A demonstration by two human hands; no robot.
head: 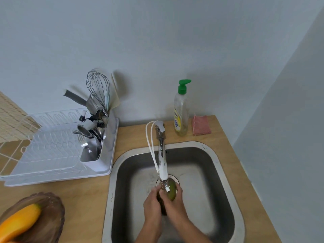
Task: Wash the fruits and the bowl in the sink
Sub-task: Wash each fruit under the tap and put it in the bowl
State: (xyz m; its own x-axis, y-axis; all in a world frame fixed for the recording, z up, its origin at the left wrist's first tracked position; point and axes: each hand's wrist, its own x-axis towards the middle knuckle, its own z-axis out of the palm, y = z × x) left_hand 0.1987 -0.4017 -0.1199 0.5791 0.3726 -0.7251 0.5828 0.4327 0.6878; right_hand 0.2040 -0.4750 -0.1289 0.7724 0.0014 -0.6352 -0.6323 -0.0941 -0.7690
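- I see both hands over the steel sink [222,165], right under the tip of the tap [162,158].
- My left hand [152,201] wraps a green fruit [171,191] from the left, its grip curled round the fruit's side.
- My right hand [172,201] holds the same fruit from the right and below, fingers curled over its far edge, thumb across the front.
- The fruit sits between the two palms, above the drain [175,178], near the middle of the basin.
- I cannot tell whether water is running; that part is blurred.
- A brown bowl [52,213] stands on the desk [84,195] at the lower left, well apart from the sink, partly cut off by the frame.
- A yellow-orange fruit [21,220] lies in the bowl.
- A white rack [52,155] stands on the desk left of the sink, its cutlery holder full of spoons, with a whisk [98,88] standing upright.
- A soap bottle [181,109] with a green pump stands behind the sink by the wall.
- A pink sponge [201,125] lies just beside the bottle, on its right.
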